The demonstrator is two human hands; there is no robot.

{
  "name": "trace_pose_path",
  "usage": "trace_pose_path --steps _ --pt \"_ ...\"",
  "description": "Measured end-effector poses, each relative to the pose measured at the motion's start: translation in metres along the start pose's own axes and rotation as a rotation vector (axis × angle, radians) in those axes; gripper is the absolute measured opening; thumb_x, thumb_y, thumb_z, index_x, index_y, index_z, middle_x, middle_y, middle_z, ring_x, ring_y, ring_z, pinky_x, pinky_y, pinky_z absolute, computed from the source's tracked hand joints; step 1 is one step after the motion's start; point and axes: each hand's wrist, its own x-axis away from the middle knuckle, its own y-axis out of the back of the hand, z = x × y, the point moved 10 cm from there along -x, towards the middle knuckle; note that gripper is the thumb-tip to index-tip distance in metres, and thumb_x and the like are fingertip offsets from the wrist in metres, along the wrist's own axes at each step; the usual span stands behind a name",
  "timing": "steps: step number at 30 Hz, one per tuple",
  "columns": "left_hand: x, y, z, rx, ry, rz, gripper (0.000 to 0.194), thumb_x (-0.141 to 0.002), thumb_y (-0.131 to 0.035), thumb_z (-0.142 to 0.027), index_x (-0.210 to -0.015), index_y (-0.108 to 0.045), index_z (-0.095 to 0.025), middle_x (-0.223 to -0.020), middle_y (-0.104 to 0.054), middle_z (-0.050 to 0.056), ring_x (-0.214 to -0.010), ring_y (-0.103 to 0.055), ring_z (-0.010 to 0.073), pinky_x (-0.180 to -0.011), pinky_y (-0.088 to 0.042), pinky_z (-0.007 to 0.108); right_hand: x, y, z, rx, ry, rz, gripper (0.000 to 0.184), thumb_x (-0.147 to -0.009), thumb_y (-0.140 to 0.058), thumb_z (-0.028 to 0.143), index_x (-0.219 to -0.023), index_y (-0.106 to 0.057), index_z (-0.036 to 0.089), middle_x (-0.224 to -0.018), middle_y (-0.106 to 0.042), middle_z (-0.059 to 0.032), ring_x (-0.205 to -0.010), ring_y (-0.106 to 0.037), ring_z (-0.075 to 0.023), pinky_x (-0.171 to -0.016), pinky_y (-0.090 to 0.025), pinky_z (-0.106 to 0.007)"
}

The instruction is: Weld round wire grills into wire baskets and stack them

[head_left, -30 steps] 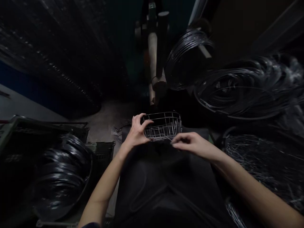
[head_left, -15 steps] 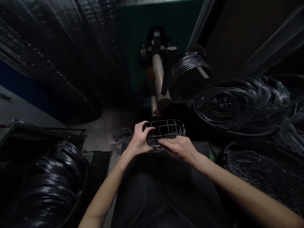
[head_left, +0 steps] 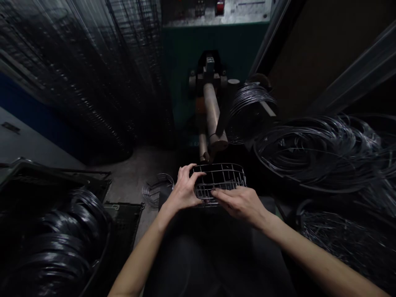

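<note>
"Where do we have the wire basket (head_left: 220,184)?"
"It is in front of us, near the round metal arm (head_left: 212,109)."
"And how is our grip?"
"Our left hand (head_left: 185,187) holds the basket at its left end. Our right hand (head_left: 239,201) is at its near side; whether it pinches something, we cannot tell."

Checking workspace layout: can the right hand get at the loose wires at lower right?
Likely yes: the loose wires lie uncovered beside the right forearm; the right hand would just have to leave the wire basket.
</note>
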Motion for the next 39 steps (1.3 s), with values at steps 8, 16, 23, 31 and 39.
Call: trace_pose_path --steps 8,16,23,31,39 --pt "-0.021 0.006 0.01 0.008 -0.004 -0.023 0.077 -0.052 -0.084 -0.033 -0.121 -0.051 -0.019 -0.135 -0.033 0.016 -0.127 -0.033 0.0367 -0.106 -0.034 0.056 -0.016 0.0 -0.017 0.038 -0.029 -0.008 0.024 -0.092 -0.048 0.018 -0.102 -0.069 0.022 -0.096 -0.074 -0.0004 -0.06 -0.065 -0.0109 -0.052 -0.038 -0.023" --pt "-0.027 0.007 0.015 0.039 -0.006 0.0 0.078 -0.051 -0.085 -0.037 -0.12 -0.053 -0.018 -0.133 -0.035 0.016 -0.126 -0.034 0.0359 -0.106 -0.036 0.052 -0.018 -0.009 -0.028 0.01 -0.093 0.05 0.025 -0.091 -0.05 0.023 -0.105 -0.07 0.026 -0.096 -0.074 0.001 -0.059 -0.064 -0.0115 -0.05 -0.035 -0.024" --pt "-0.037 0.01 0.021 0.064 0.029 0.052 0.079 -0.05 -0.086 -0.04 -0.119 -0.053 -0.021 -0.132 -0.037 0.013 -0.127 -0.034 0.0359 -0.104 -0.038 0.053 -0.022 -0.018 -0.039 0.004 -0.165 0.133 0.03 -0.087 -0.052 0.016 -0.108 -0.069 0.03 -0.097 -0.074 0.0037 -0.061 -0.064 -0.0124 -0.048 -0.033 -0.024" --pt "-0.058 0.015 0.039 0.065 0.044 0.019 0.08 -0.049 -0.087 -0.043 -0.118 -0.054 -0.022 -0.131 -0.037 0.013 -0.127 -0.033 0.0337 -0.108 -0.034 0.052 -0.029 -0.016 -0.063 -0.007 -0.291 -0.015 0.023 -0.092 -0.052 0.028 -0.108 -0.069 0.03 -0.099 -0.073 0.0014 -0.063 -0.063 -0.0116 -0.051 -0.035 -0.023" --pt "-0.069 0.017 0.049 0.07 0.078 -0.001 0.082 -0.047 -0.088 -0.043 -0.118 -0.053 -0.022 -0.13 -0.037 0.011 -0.126 -0.035 0.033 -0.108 -0.034 0.052 -0.022 -0.01 -0.09 -0.054 -0.474 -0.095 0.018 -0.09 -0.056 0.035 -0.091 -0.069 0.023 -0.093 -0.064 -0.0016 -0.067 -0.058 -0.0098 -0.049 -0.032 -0.019"
